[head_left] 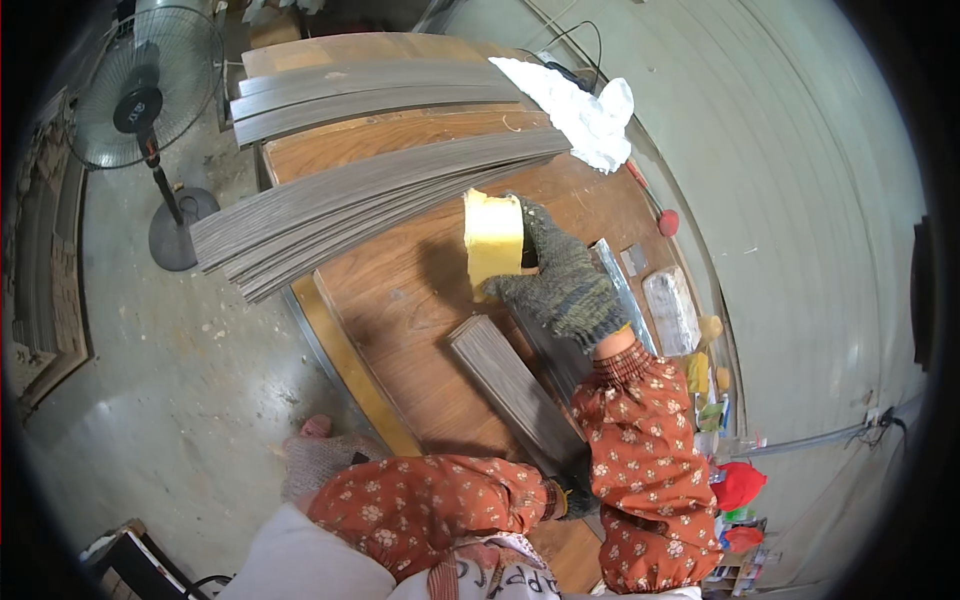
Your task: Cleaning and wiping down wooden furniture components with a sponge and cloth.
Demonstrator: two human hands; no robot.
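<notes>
Concrete workshop floor (170, 400), pedestal fan (140, 100) beyond. Wooden bench (400, 300) carries fanned grey planks (370, 195), white cloth (585, 115). Short grey plank (510, 385) lies flat, long axis from near bench edge toward bench centre; left hand (572, 492) clamped on near end. Right hand (560, 280), gloved, closed around yellow block (492, 240) just past far end. Block not yet touching plank, by the look of it.
</notes>
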